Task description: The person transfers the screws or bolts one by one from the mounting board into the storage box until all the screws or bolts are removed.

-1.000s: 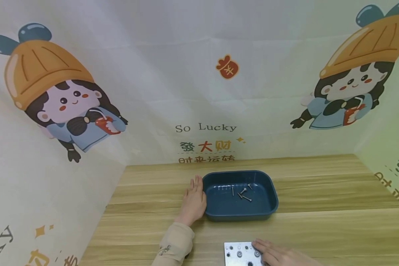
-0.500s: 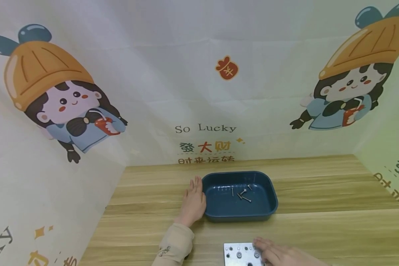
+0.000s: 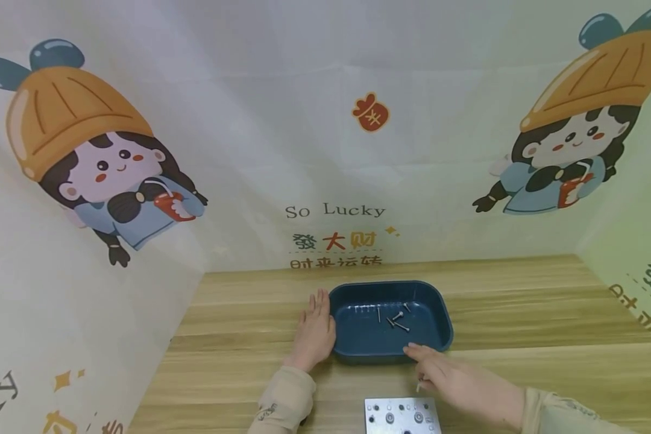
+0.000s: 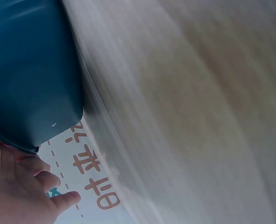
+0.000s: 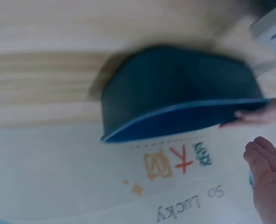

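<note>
A dark blue tray [image 3: 390, 358] sits on the table with several screws [image 3: 397, 316] lying inside. My left hand [image 3: 313, 330] rests along its left side, fingers extended; the left wrist view has this hand [image 4: 26, 186] by the tray's rim. Over the tray's front edge is my right hand [image 3: 456, 377]. Thumb and fingers pinch a small pale metal piece [image 3: 418, 386], seemingly a screw, mostly hidden. Just below that hand lies a silver metal plate [image 3: 401, 407] with holes and round fittings, cut off by the frame's bottom. In the right wrist view my right hand [image 5: 271, 182] is partly cropped.
The wood-grain table [image 3: 239, 325] runs back to a printed cloth wall [image 3: 249, 150]. Similar cloth stands at the left and right sides. The metal plate lies nearer me than the tray, with a strip of tabletop between them.
My right hand has risen off the metal plate and moved forward to the tray's front edge, carrying the small metal piece. The left hand and tray have stayed put.
</note>
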Demonstrator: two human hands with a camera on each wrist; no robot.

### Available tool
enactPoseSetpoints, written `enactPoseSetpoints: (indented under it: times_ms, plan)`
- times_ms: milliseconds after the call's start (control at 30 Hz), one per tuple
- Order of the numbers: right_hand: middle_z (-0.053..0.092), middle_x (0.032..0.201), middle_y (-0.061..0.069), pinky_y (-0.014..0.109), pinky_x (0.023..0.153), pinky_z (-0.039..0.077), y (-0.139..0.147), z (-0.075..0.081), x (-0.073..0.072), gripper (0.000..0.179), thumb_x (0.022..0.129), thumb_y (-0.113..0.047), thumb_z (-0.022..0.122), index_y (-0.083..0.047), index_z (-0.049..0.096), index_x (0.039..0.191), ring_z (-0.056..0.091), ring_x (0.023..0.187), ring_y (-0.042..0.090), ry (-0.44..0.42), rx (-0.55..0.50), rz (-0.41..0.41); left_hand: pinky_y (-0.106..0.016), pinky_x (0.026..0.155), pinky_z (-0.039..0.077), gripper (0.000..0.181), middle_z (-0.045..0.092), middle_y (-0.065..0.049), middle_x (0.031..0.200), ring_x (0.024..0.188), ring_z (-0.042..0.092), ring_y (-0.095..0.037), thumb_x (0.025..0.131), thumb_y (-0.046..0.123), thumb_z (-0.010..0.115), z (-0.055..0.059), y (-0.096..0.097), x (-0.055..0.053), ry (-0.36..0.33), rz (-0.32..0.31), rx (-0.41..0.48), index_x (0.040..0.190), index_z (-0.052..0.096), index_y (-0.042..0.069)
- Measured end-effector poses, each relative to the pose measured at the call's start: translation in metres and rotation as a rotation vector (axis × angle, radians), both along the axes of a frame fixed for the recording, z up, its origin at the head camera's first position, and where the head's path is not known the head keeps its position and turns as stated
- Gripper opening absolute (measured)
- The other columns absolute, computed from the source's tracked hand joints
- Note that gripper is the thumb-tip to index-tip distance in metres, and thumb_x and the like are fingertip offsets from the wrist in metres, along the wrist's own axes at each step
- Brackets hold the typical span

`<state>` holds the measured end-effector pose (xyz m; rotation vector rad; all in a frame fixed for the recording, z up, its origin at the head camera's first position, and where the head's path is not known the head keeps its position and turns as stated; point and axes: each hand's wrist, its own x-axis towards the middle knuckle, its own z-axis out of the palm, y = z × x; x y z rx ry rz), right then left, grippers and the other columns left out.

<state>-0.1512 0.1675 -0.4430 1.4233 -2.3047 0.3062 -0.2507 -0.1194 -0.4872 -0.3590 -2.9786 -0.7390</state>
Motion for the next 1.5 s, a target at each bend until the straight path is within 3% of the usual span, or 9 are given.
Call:
enactPoseSetpoints:
  times_ms: [67,267,467,567,733,933,1167,1300,1500]
  plan:
    - [0.065,0.125,0.02,0.03,0.086,0.056,-0.002,0.004,-0.011,0.028,0.107,-0.027,0.035,-0.01,0.055,0.097,0.068,0.111,0.029,0.1,-0.038,-0.003,-0.063,0.116,0.023,0.056,0.02,-0.022,0.162,0.15,0.018,-0.042,0.103,0.015,0.037,0.0,0.0,0.001,-0.005,-0.001,0.001,0.153,0.023,-0.008]
    - [0.063,0.128,0.022,0.035,0.089,0.056,-0.004,0.022,-0.044,0.02,0.106,-0.023,0.043,-0.008,0.053,0.098,0.064,0.117,0.03,0.107,0.014,-0.032,-0.062,0.117,0.023,0.056,0.019,-0.021,0.162,0.15,0.018,-0.041,0.104,0.016,0.036,-0.001,0.001,0.001,-0.009,0.003,-0.004,0.153,0.023,-0.007]
    - [0.059,0.132,0.026,0.037,0.087,0.057,-0.007,0.038,-0.079,0.016,0.093,-0.01,0.066,-0.007,0.053,0.102,0.061,0.121,0.034,0.046,0.124,-0.092,-0.062,0.116,0.023,0.056,0.021,-0.021,0.162,0.15,0.019,-0.041,0.104,0.016,0.036,0.0,0.0,0.0,-0.001,0.01,-0.016,0.153,0.023,-0.006]
    - [0.059,0.132,0.026,0.039,0.088,0.056,-0.008,0.044,-0.095,0.019,0.093,-0.009,0.065,-0.003,0.054,0.108,0.064,0.116,0.033,-0.009,0.177,-0.122,-0.062,0.116,0.024,0.056,0.022,-0.022,0.161,0.149,0.02,-0.041,0.103,0.016,0.037,0.002,0.0,0.0,0.005,0.01,-0.02,0.153,0.024,-0.007]
    - [0.066,0.111,0.015,0.038,0.085,0.056,-0.011,0.05,-0.117,0.03,0.097,-0.009,0.059,0.004,0.049,0.122,0.068,0.096,0.023,-0.13,0.208,-0.145,-0.062,0.116,0.024,0.056,0.023,-0.023,0.161,0.149,0.02,-0.041,0.103,0.015,0.037,0.004,0.0,0.0,0.001,0.003,-0.021,0.153,0.024,-0.007]
    - [0.064,0.101,0.003,0.034,0.078,0.054,-0.016,0.047,-0.132,0.004,0.102,-0.014,0.05,-0.013,0.046,0.103,0.066,0.091,0.017,-0.391,0.182,-0.221,-0.062,0.116,0.023,0.056,0.022,-0.023,0.161,0.149,0.019,-0.042,0.103,0.015,0.036,0.004,0.0,0.001,-0.01,0.003,-0.026,0.153,0.023,-0.007]
    - [0.054,0.086,-0.005,0.026,0.066,0.048,-0.018,0.031,-0.141,0.01,0.1,-0.012,0.052,-0.014,0.046,0.093,0.052,0.073,0.007,-0.336,0.226,-0.205,-0.062,0.116,0.023,0.056,0.023,-0.022,0.161,0.15,0.02,-0.041,0.103,0.015,0.036,0.004,0.0,0.002,-0.009,0.009,-0.016,0.153,0.023,-0.006]
    - [0.057,0.09,-0.005,0.026,0.067,0.047,-0.019,0.023,-0.143,0.009,0.101,-0.013,0.049,-0.016,0.046,0.093,0.052,0.074,0.007,-0.402,0.231,-0.247,-0.062,0.116,0.023,0.056,0.023,-0.022,0.161,0.15,0.02,-0.041,0.103,0.015,0.036,0.005,0.0,0.003,-0.013,0.01,-0.009,0.153,0.024,-0.006]
    - [0.063,0.092,0.0,0.029,0.07,0.051,-0.02,0.015,-0.144,0.006,0.098,-0.009,0.053,-0.012,0.052,0.093,0.059,0.078,0.011,-0.345,0.284,-0.226,-0.062,0.116,0.024,0.056,0.023,-0.022,0.161,0.15,0.02,-0.041,0.103,0.016,0.036,0.005,0.001,0.004,-0.012,0.007,-0.019,0.153,0.024,-0.007]
